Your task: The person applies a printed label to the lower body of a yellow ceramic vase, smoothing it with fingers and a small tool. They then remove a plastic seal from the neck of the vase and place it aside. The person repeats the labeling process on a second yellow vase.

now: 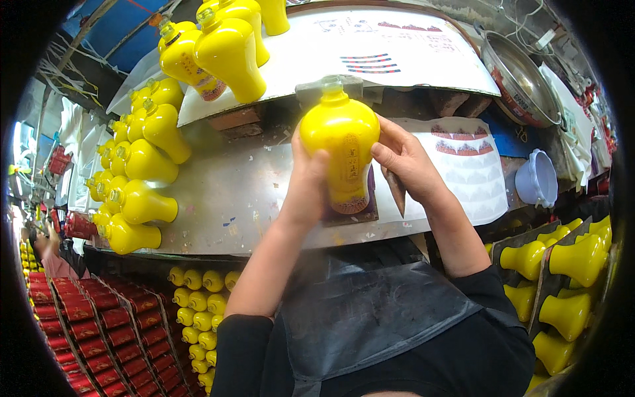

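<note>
Two hands on one yellow vase-shaped bottle (338,142), held up just above the counter (225,192), neck pointing away from the person and label side turned up toward the eyes, a position that appears to suit checking or pressing the label. Left hand (305,192): wrapped around the bottle's left flank, thumb lying on its front. Right hand (403,162): fingers against the right flank, apparently steadying it while a thin dark blade-like tool (397,192) is tucked under the same hand, kept ready without being set down. Dark mat (370,208): on the counter directly beneath the bottle. Sheet of labels (473,172): just right of the hands, within reach. Row of yellow bottles (135,175): lying on their sides along the counter's left part, near but apart from the held one. More yellow bottles (225,46): standing on a raised board at the back. Crate of yellow bottles (198,311): below left, beside red boxes (73,317). Rack of yellow bottles (562,284): lower right. Metal basin (522,86) and a pale plastic cup (537,178): at far right.
</note>
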The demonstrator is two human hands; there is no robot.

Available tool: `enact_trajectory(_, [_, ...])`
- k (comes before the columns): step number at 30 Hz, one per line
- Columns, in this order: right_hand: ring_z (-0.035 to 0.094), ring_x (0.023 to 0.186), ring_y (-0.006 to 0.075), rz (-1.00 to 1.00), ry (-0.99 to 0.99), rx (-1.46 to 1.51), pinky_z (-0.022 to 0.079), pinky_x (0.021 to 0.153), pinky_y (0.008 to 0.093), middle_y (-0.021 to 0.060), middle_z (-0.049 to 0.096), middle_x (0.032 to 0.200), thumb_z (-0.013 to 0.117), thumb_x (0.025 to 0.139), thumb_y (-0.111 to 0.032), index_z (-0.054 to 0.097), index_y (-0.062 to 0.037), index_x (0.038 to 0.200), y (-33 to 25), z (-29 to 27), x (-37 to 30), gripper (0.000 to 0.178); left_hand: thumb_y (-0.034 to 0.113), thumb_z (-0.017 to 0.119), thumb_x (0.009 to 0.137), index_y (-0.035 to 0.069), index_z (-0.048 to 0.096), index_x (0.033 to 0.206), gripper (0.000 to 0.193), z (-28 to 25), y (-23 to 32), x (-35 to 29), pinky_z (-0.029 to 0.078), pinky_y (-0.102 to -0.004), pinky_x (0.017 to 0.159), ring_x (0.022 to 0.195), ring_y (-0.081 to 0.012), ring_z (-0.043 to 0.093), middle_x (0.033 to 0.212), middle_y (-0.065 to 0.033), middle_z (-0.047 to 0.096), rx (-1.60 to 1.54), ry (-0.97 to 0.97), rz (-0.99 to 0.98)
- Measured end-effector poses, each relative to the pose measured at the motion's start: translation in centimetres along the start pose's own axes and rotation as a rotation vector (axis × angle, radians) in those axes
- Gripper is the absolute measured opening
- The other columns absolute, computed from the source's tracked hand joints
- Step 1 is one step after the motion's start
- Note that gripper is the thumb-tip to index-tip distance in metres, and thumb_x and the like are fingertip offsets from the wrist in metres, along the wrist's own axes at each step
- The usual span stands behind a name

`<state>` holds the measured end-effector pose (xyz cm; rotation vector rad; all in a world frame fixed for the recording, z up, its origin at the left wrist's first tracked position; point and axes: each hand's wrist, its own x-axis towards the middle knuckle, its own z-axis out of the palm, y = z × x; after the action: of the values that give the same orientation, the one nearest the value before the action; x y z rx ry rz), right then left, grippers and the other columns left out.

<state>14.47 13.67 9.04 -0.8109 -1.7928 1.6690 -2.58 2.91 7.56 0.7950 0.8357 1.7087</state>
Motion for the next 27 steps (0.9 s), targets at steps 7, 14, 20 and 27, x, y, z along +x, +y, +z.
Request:
enact_trajectory(7, [0.067, 0.094, 0.0139, 0.038, 0.008, 0.030, 0.055, 0.080, 0.0281, 0.0153, 0.066, 0.133, 0.071, 0.095, -0.038, 0.048, -0.0046, 0.155, -0.6, 0.0, 0.8, 0.072, 0.028, 0.081, 0.089, 0.012, 0.018, 0.159, 0.096, -0.5, 0.0, 1.3, 0.041, -0.0444, 0.116, 0.136, -0.0296, 0.047, 0.146, -0.0181, 0.043, 0.376, 0.101, 0.114])
enact_trajectory(14, [0.065, 0.118, 0.0273, -0.098, 0.149, -0.187, 0.051, 0.100, 0.0384, 0.0213, 0.066, 0.130, 0.072, 0.091, -0.048, 0.054, -0.0009, 0.143, -0.1, 1.2, 3.9, 0.072, 0.025, 0.071, 0.097, 0.009, 0.030, 0.149, 0.069, -0.5, 0.2, 3.4, 0.047, -0.0410, 0.108, 0.127, -0.0267, 0.052, 0.138, -0.0183, 0.047, 0.296, 0.166, 0.059])
enact_trajectory(20, [0.065, 0.116, 0.0262, 0.007, 0.121, -0.120, 0.051, 0.099, 0.0374, 0.0209, 0.068, 0.126, 0.066, 0.095, -0.046, 0.057, 0.0004, 0.137, 0.4, 0.7, 5.7, 0.064, 0.026, 0.060, 0.102, 0.007, 0.032, 0.145, 0.055, -1.1, -0.5, 5.4, 0.050, -0.0380, 0.102, 0.121, -0.0239, 0.055, 0.133, -0.0177, 0.049, 0.207, 0.254, -0.024])
enact_trajectory(27, [0.062, 0.114, 0.0174, 0.021, 0.068, -0.175, 0.048, 0.102, 0.0314, 0.0117, 0.069, 0.122, 0.059, 0.106, -0.033, 0.065, 0.0023, 0.133, 0.8, -1.2, 6.5, 0.044, 0.029, 0.050, 0.108, 0.008, 0.033, 0.147, 0.048, -1.3, -1.3, 6.0, 0.050, -0.0381, 0.102, 0.121, -0.0239, 0.056, 0.137, -0.0172, 0.049, 0.120, 0.263, -0.091])
